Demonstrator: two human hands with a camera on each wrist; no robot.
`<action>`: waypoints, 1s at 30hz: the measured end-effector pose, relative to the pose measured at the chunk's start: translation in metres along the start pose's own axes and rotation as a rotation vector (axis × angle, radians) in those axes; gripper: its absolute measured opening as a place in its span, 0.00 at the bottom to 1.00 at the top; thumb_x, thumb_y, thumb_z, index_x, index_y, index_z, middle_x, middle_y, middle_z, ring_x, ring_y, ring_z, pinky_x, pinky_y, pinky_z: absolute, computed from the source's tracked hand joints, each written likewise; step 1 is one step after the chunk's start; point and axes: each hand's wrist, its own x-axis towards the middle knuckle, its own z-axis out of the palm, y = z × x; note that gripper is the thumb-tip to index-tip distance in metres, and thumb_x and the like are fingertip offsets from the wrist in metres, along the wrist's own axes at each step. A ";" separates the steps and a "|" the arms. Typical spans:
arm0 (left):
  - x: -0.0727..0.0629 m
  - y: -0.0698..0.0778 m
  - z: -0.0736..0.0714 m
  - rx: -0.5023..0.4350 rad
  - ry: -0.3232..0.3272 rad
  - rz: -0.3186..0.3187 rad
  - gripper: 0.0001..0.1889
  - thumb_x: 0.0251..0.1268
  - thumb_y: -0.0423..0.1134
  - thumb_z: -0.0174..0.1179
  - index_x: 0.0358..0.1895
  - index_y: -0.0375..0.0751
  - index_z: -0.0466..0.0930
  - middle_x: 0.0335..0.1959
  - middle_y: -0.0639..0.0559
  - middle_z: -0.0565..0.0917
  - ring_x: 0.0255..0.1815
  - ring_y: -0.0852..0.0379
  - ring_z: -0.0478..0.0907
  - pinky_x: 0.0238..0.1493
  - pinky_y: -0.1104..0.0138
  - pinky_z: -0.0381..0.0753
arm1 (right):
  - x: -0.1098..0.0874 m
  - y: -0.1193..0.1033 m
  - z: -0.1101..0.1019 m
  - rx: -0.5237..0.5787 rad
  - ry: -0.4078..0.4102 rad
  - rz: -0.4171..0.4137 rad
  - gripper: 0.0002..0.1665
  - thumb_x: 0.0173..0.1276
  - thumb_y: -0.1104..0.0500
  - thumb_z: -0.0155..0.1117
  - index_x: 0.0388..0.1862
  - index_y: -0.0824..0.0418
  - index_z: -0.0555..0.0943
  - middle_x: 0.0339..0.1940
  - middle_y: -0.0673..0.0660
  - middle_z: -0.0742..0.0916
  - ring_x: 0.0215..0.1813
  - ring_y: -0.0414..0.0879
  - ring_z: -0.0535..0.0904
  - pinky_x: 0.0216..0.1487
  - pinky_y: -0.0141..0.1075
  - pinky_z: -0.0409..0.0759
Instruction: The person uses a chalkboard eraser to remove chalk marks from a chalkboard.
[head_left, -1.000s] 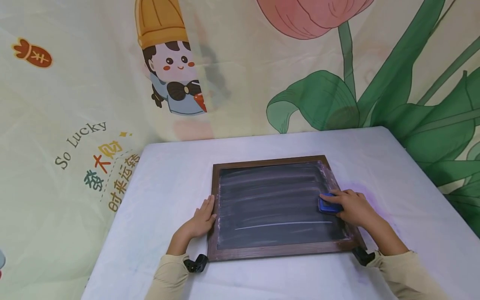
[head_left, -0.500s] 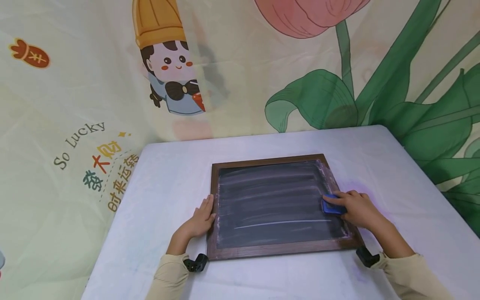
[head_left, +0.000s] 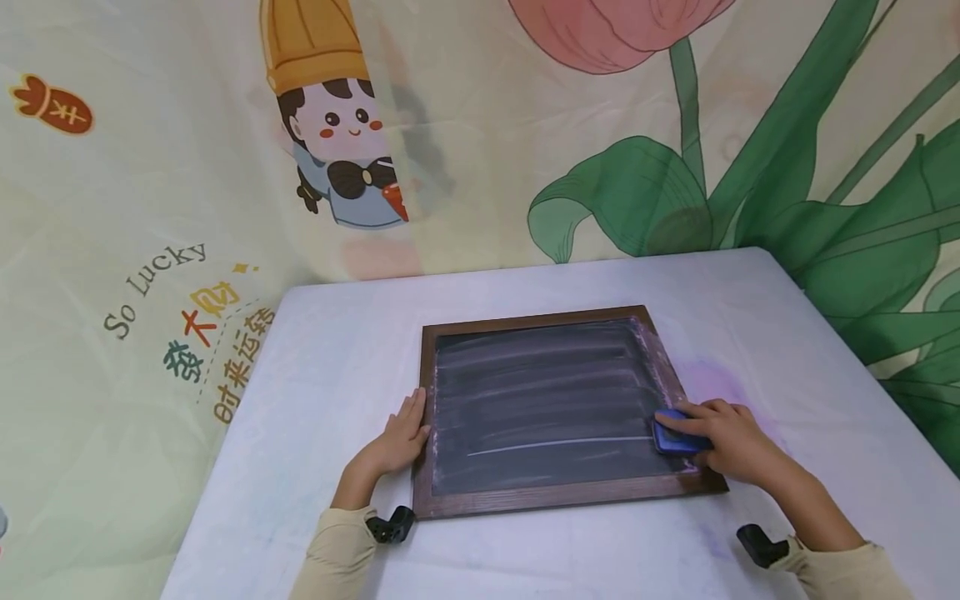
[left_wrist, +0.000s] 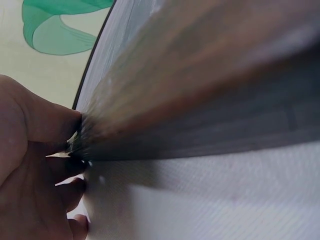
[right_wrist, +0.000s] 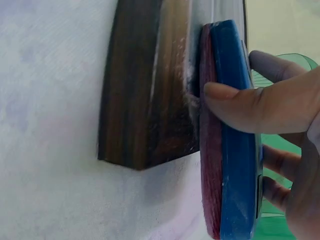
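A small blackboard in a brown wooden frame lies on the white-covered table. Pale chalk smears run across it, with a brighter chalk line in its lower part. My left hand rests against the frame's left side, fingers straight; in the left wrist view, its fingertips touch the frame's edge. Near the board's lower right corner, my right hand grips a blue chalkboard eraser. The right wrist view shows the thumb along one side of the eraser, whose dark red felt pad faces the board.
White cloth covers the table, with a purple chalk stain right of the board. A printed backdrop hangs behind and to the left. Black cameras sit at both wrists, over beige sleeves.
My right hand has slid the eraser toward me and slightly right along the board's right side, over the end of the bright line. The left hand stays at the frame.
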 end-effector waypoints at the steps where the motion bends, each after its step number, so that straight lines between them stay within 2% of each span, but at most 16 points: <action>1: 0.000 0.000 0.000 -0.003 0.001 0.002 0.31 0.69 0.33 0.38 0.70 0.26 0.35 0.72 0.31 0.40 0.72 0.35 0.36 0.65 0.38 0.37 | 0.000 0.001 0.000 0.007 0.009 -0.010 0.38 0.42 0.65 0.74 0.57 0.49 0.77 0.57 0.64 0.78 0.51 0.61 0.72 0.45 0.57 0.64; 8: 0.000 -0.001 -0.002 0.018 -0.001 -0.006 0.32 0.70 0.34 0.37 0.70 0.27 0.34 0.72 0.32 0.39 0.72 0.35 0.35 0.66 0.38 0.37 | 0.005 -0.001 0.005 0.061 0.055 -0.093 0.39 0.41 0.64 0.74 0.57 0.48 0.77 0.56 0.64 0.79 0.49 0.59 0.72 0.43 0.53 0.64; 15: 0.002 0.000 -0.002 0.011 -0.008 -0.003 0.32 0.70 0.34 0.37 0.70 0.27 0.34 0.72 0.32 0.40 0.73 0.35 0.36 0.66 0.39 0.38 | 0.023 -0.024 0.013 0.117 0.007 -0.100 0.38 0.46 0.61 0.72 0.60 0.46 0.74 0.59 0.63 0.77 0.53 0.60 0.70 0.47 0.55 0.63; 21: 0.003 0.000 0.000 0.010 -0.003 -0.004 0.32 0.70 0.34 0.37 0.70 0.27 0.34 0.72 0.32 0.40 0.72 0.35 0.36 0.66 0.39 0.38 | 0.049 -0.066 0.023 0.106 -0.012 -0.155 0.38 0.48 0.61 0.72 0.61 0.47 0.73 0.60 0.61 0.77 0.52 0.56 0.71 0.49 0.54 0.64; 30: 0.003 -0.002 0.000 -0.007 -0.001 -0.006 0.32 0.70 0.35 0.38 0.70 0.28 0.34 0.72 0.33 0.40 0.73 0.37 0.36 0.67 0.40 0.38 | 0.094 -0.147 0.036 0.108 -0.082 -0.266 0.36 0.54 0.58 0.68 0.63 0.44 0.70 0.63 0.57 0.75 0.54 0.53 0.70 0.53 0.50 0.63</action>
